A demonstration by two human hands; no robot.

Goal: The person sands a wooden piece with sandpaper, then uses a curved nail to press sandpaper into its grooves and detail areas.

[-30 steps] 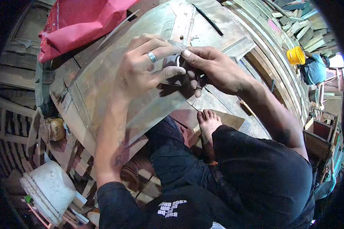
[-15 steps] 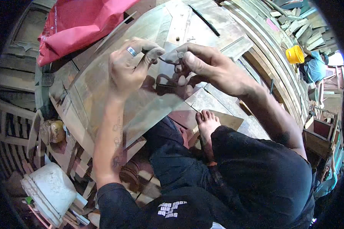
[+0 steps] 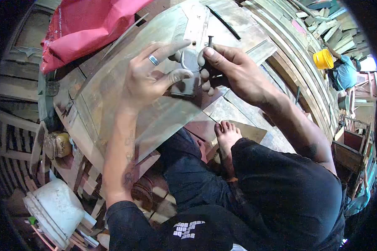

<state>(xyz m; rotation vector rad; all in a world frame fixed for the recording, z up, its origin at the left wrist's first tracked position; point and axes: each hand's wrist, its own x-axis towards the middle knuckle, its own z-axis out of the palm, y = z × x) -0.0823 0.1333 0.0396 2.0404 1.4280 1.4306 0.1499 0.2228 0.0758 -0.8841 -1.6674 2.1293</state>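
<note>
My right hand (image 3: 228, 62) pinches a dark, flat-headed bolt (image 3: 210, 41) between thumb and forefinger, its head pointing up. The other fingers of that hand curl below, partly in shadow. Left of it, my left hand (image 3: 155, 69), with a ring on one finger, has forefinger and thumb spread apart. Between the two hands is a grey metal plate (image 3: 184, 85) with a dark lower edge. A shiny curved edge shows by my left fingertips; whether they touch it I cannot tell. Under both hands lies a wide, dusty wooden board (image 3: 113, 92).
A pink bag (image 3: 88, 29) lies at the upper left, and a thin black bar (image 3: 223, 21) rests beyond my hands. My bare foot (image 3: 228, 136) is on the boards. A white bucket (image 3: 56, 209) and a jar (image 3: 60, 144) stand left. A person (image 3: 343, 73) is near a yellow bucket (image 3: 323, 59).
My left hand has opened, its forefinger and thumb moving apart. In my right hand the bolt now stands upright above the fingertips, and the hand has shifted slightly.
</note>
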